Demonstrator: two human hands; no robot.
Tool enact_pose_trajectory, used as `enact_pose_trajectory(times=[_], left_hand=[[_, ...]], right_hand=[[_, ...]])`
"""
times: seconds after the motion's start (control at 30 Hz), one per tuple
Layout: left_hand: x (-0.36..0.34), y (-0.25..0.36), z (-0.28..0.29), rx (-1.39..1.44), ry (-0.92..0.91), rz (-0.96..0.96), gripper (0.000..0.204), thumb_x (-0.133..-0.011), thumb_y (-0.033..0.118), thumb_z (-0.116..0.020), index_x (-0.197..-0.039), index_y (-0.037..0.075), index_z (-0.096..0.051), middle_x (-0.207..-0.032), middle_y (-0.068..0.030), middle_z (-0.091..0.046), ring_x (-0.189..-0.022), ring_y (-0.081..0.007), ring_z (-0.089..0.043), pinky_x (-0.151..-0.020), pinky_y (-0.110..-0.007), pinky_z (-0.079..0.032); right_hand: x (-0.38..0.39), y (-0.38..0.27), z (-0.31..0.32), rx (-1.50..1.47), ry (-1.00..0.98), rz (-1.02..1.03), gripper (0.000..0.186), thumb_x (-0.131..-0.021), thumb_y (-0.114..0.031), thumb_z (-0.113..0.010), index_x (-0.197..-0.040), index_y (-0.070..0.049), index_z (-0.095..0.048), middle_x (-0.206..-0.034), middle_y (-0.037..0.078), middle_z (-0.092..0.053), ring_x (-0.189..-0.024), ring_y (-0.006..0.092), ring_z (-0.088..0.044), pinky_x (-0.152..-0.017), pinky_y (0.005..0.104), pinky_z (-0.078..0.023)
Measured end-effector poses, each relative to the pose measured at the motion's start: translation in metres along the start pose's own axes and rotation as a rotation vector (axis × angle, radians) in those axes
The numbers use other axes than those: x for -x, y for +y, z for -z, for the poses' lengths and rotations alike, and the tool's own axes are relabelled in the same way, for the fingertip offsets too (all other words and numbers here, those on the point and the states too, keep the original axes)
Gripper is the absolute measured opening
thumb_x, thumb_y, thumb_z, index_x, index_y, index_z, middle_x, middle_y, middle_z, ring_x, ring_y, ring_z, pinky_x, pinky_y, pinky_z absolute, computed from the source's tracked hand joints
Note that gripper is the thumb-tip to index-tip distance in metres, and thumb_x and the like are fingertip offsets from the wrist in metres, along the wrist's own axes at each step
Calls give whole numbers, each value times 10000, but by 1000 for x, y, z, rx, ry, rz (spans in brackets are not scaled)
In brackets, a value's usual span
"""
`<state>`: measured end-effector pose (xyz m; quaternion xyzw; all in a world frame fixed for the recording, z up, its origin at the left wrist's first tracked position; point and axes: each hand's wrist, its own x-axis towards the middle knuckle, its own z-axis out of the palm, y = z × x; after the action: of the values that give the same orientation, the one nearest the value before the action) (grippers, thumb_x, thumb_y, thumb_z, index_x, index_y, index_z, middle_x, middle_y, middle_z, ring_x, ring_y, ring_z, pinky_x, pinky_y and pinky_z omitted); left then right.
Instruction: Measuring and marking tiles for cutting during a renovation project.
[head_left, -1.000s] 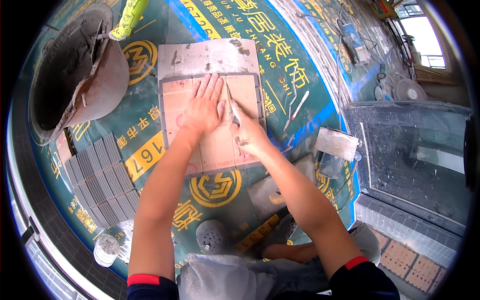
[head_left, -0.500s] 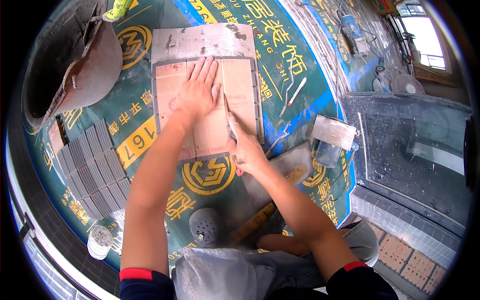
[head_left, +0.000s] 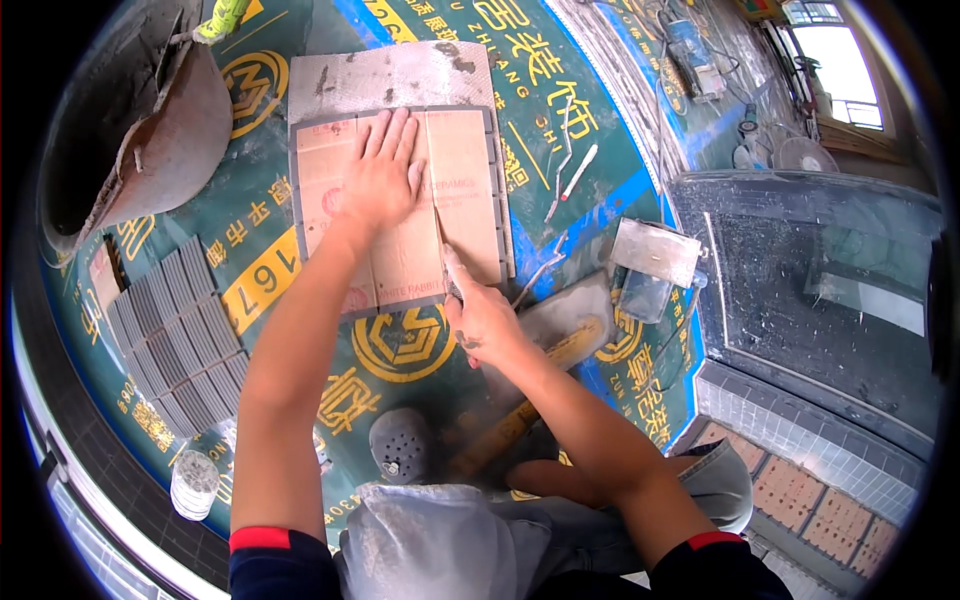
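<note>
My left hand [head_left: 383,180] lies flat, fingers stretched, on a brown cardboard sheet [head_left: 468,160] with grey tile edges showing around it. Below it to the right, my right hand [head_left: 482,322] grips a utility knife [head_left: 454,268] against the cardboard's lower part; a dark slit runs up from the knife. A pale, dirt-spotted textured sheet [head_left: 390,70] shows beyond the cardboard. Banded grey tiles [head_left: 170,335] lie left of my left forearm.
A mortar bucket [head_left: 185,160] and yellow-green glove [head_left: 222,20] are upper left, a white cup [head_left: 195,485] lower left. A trowel [head_left: 580,310], metal plate [head_left: 655,250], pen [head_left: 580,170] and dark glass panel [head_left: 800,280] lie right. My shoe [head_left: 398,440] is below.
My right hand and the knife have moved down the cardboard toward me, and the slit above them is longer. My left hand stays pressed on the sheet. The whole view has shifted slightly.
</note>
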<state>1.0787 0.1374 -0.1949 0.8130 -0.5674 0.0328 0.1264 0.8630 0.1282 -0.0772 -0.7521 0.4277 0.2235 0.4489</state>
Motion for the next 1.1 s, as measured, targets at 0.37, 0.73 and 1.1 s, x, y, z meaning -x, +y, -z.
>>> enact_pose_trajectory(times=[0.37, 0.73, 1.1], left_hand=[[32, 6, 1, 98, -84, -230, 586, -1063, 357, -439, -1602, 133, -381, -1682, -31, -343, -1569, -234, -262, -1292, -442, -152], [33, 11, 2, 82, -97, -198, 586, -1072, 342, -438, -1609, 116, -370, -1687, -46, -330, -1565, -225, -272, -1285, -432, -173], [33, 12, 2, 95, -68, -198, 579, -1072, 331, -441, -1602, 108, -379, -1683, -58, -336, -1562, -239, -281, -1285, -434, -176]], right_hand=[[-8, 22, -12, 66, 126, 124, 726, -993, -182, -498, -1655, -246, -207, -692, 189, -666, -597, 305, -693, -613, 460, -569], [21, 29, -24, -15, 2, -44, 710, -985, -187, -497, -1645, -240, -241, -734, 227, -678, -611, 362, -682, -683, 482, -567], [48, 69, -69, -38, 222, 200, 718, -961, -129, -555, -1632, -195, -306, -819, 259, -668, -749, 454, -655, -724, 504, -525]])
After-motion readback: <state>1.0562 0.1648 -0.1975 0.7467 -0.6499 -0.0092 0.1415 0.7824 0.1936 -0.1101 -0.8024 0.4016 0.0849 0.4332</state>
